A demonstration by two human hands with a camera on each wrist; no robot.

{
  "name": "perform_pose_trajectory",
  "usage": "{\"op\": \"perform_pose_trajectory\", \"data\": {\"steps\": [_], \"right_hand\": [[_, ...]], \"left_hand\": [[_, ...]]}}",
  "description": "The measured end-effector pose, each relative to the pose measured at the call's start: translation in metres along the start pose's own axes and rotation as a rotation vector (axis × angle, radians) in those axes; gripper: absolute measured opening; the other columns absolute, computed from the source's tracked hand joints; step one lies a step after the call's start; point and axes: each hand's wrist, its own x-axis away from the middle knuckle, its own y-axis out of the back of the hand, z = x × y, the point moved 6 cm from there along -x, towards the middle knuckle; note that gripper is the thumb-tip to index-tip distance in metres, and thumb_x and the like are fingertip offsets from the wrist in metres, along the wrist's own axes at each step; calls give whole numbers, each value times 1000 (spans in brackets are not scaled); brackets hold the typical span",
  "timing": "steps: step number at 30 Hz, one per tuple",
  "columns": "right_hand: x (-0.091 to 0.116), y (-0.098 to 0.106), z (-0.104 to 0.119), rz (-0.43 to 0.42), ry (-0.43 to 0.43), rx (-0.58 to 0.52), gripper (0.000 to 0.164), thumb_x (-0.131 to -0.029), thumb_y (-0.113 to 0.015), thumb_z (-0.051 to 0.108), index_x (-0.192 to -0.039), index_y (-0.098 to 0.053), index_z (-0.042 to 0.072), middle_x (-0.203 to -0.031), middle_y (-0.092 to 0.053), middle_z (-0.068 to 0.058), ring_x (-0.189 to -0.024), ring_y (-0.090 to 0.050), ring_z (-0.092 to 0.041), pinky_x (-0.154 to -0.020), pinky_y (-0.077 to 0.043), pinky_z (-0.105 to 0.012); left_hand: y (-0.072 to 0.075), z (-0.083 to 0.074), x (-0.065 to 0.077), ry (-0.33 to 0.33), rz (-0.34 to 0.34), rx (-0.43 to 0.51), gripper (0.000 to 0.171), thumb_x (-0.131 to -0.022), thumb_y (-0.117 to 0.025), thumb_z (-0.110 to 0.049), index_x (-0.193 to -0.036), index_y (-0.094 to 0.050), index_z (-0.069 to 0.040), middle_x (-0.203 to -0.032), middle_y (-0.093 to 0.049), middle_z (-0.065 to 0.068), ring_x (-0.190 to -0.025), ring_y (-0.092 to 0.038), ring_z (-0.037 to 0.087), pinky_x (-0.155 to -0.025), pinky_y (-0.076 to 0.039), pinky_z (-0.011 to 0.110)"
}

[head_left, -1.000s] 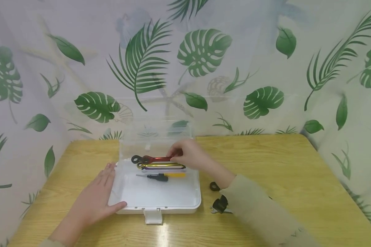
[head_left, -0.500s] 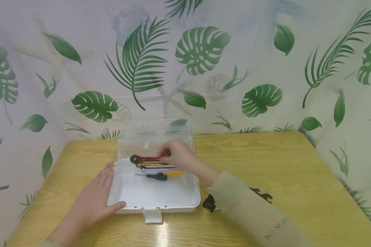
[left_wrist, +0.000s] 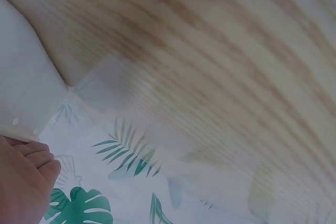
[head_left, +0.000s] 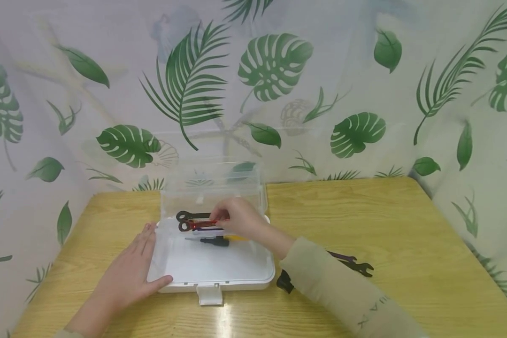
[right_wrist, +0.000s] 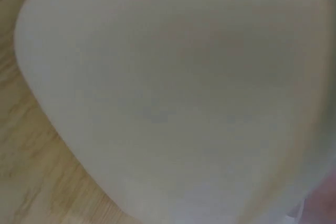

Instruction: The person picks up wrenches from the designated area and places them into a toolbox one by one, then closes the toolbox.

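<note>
An open white plastic toolbox (head_left: 211, 267) lies on the table, its clear lid (head_left: 211, 192) raised behind it. My right hand (head_left: 241, 218) pinches a red wrench (head_left: 202, 225) with a dark ring end over the back of the box. Behind it a black wrench (head_left: 192, 215) runs under my fingers. Just in front are a purple wrench (head_left: 204, 229) and a small screwdriver (head_left: 216, 241), beside something yellow (head_left: 236, 238). My left hand (head_left: 128, 270) rests with straight fingers along the box's left side; in the left wrist view its curved fingers (left_wrist: 37, 156) touch the white edge.
On the wooden table (head_left: 363, 211), right of the box, lie a dark open-ended wrench (head_left: 361, 268), a purple one (head_left: 342, 256) and a black object (head_left: 285, 283), partly hidden by my right sleeve. A leaf-patterned curtain (head_left: 304, 112) hangs behind. Box plastic mostly fills the right wrist view.
My right hand has moved left and slightly forward of the black wrench, bringing the red wrench nearer me, over the yellow wrench, which is now hidden. My left hand stays put.
</note>
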Motion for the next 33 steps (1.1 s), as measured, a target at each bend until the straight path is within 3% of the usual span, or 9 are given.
{"op": "perform_pose_trajectory", "data": {"steps": [6, 13, 33], "right_hand": [[-3, -1, -1, -7, 24, -24, 16, -95, -76, 0, -108, -79, 8, -104, -79, -6, -94, -71, -17, -86, -61, -25], [0, 2, -3, -26, -4, -60, 18, -96, -75, 2, -113, -78, 7, -109, -79, -6, -101, -73, -19, -92, -63, -27], [23, 36, -20, -92, 83, -150, 12, -96, -73, -2, -107, -78, -2, -104, -78, -13, -90, -70, -17, -81, -61, -21]], "left_hand": [[0, 1, -4, 13, 7, 2, 119, -92, -62, -74, -161, -24, 15, -174, -21, 30, -159, -27, 49, -128, -34, 60], [0, 1, -3, 14, 3, -5, 120, -91, -62, -75, -161, -24, 15, -173, -22, 29, -159, -29, 49, -128, -35, 60], [-1, -1, 1, 1, -19, -7, 118, -92, -64, -72, -160, -26, 17, -172, -25, 30, -158, -31, 49, -127, -36, 60]]}}
